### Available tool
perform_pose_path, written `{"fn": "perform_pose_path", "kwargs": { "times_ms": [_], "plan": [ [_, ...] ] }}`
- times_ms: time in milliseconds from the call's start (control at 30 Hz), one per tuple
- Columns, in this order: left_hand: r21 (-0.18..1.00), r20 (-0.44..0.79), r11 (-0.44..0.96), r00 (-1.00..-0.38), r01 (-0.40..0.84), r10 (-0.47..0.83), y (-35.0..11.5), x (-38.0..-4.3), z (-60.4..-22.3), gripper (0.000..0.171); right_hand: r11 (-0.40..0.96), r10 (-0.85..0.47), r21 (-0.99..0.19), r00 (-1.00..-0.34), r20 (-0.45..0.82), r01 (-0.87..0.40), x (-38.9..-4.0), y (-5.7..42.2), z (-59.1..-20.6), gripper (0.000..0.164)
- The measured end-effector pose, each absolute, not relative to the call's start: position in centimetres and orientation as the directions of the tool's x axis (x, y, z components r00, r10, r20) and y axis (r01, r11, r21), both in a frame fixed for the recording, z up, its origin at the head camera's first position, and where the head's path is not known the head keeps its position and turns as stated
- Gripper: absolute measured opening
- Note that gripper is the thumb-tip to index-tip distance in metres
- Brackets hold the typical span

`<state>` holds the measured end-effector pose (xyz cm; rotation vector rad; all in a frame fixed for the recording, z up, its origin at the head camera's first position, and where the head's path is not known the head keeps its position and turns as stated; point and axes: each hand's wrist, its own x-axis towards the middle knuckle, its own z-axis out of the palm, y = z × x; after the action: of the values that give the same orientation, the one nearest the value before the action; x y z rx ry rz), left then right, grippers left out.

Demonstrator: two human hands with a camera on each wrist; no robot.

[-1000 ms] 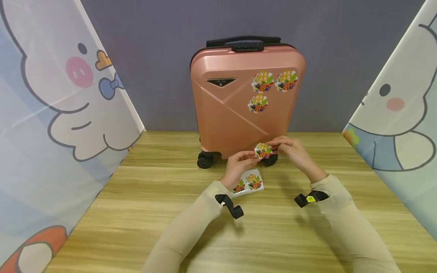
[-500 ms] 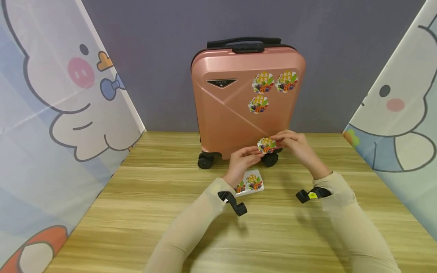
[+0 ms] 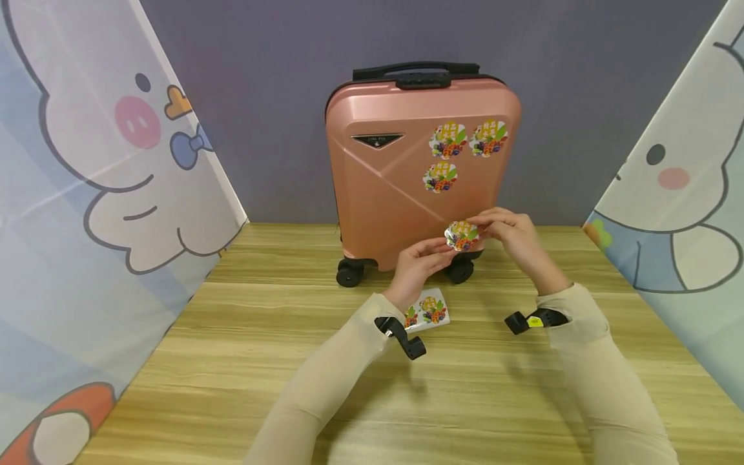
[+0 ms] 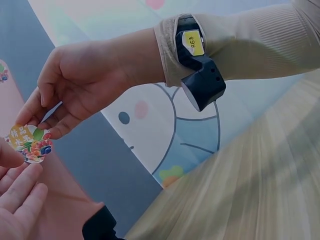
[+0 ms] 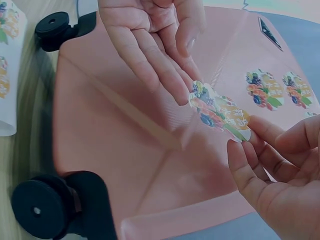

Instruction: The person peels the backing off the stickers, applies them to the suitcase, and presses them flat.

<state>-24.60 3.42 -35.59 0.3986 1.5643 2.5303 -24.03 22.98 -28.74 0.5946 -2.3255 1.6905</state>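
Note:
A round fruit-print sticker is held up in front of the lower right part of a pink suitcase. My right hand pinches its right edge. On the opposite edge, the extended fingertips of my left hand touch the sticker; in the right wrist view the left thumb stands apart from it. Three matching stickers are on the suitcase's upper right: one at the corner, one beside it and one below. Partly behind my left wrist, a white sticker sheet lies on the table.
The suitcase stands upright on black wheels at the back of the wood-grain table, against a grey wall. Cartoon-printed panels flank the table, one on the left and one on the right.
Both hands have moved up and slightly right with the sticker, bringing it from near the suitcase's wheel to its lower right face. The suitcase and the sheet have stayed in place.

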Motion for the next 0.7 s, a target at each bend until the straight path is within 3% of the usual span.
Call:
{"fn": "perform_pose_path", "kwargs": {
  "times_ms": [700],
  "plan": [
    [0.902, 0.185, -0.431, -0.927, 0.028, 0.326, 4.6, -25.3, -33.4, 0.041, 0.229, -0.149, -0.838, -0.869, 0.472, -0.495, -24.8, 24.3, -26.4, 0.032]
  ]
}}
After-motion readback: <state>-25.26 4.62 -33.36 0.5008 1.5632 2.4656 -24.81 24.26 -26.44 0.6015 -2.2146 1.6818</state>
